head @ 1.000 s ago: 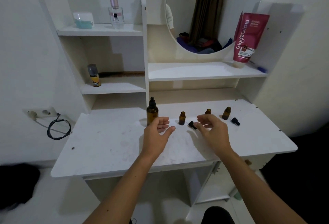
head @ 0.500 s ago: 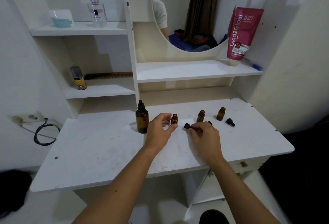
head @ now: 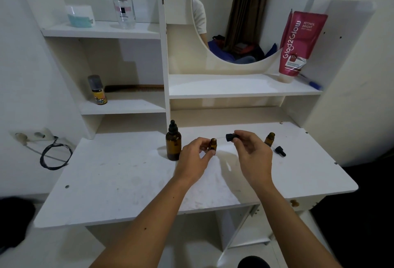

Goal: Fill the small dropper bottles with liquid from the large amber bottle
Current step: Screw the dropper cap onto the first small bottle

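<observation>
Head view: one large amber bottle [head: 173, 143], two small dropper bottles [head: 213, 144], two dropper caps [head: 230, 137].

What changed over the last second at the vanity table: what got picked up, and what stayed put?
The right hand picked a dropper cap off the table and now holds it by the mouth of a small amber bottle, which the left hand has closed around. The large amber bottle, the far small bottle and the other loose cap stayed put.
</observation>
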A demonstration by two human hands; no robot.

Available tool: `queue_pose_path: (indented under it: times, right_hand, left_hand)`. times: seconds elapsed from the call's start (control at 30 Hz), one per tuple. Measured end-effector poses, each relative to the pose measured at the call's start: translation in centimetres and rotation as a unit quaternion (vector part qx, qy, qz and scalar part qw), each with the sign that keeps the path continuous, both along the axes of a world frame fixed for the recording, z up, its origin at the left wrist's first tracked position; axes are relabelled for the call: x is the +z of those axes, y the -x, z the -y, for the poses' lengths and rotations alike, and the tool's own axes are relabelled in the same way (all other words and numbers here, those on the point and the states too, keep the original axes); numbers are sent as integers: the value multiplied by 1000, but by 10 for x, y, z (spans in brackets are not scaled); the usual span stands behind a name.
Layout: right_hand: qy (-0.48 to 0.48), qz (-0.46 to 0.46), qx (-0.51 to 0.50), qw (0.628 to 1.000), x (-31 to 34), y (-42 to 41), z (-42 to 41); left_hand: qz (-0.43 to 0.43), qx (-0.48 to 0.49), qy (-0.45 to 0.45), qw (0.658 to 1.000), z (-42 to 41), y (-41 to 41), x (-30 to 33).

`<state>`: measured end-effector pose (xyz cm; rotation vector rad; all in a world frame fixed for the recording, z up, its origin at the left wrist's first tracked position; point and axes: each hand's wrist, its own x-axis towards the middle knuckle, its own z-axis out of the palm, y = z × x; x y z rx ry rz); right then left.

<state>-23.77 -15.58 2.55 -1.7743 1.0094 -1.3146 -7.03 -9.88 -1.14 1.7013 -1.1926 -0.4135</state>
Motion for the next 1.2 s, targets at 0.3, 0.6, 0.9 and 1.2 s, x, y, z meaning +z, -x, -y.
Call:
queue_pose_path:
  times: [0.3, 0.6, 0.9, 1.2]
  right_hand:
    - [208, -143, 27, 967, 14, -11, 15]
    - [162, -187, 98, 964, 6, -31, 26]
    - [54, -145, 72, 985, -2, -37, 22]
    - [-39, -64, 71, 995, -20, -36, 17]
  left_hand:
    - [5, -2, -2, 1000, 2, -2, -3]
    - [5, -4, -6, 1000, 2, -2, -4]
    - [17, -14, 1, 1000, 0, 0, -3]
    - [19, -8, -1, 1000, 0, -1, -3]
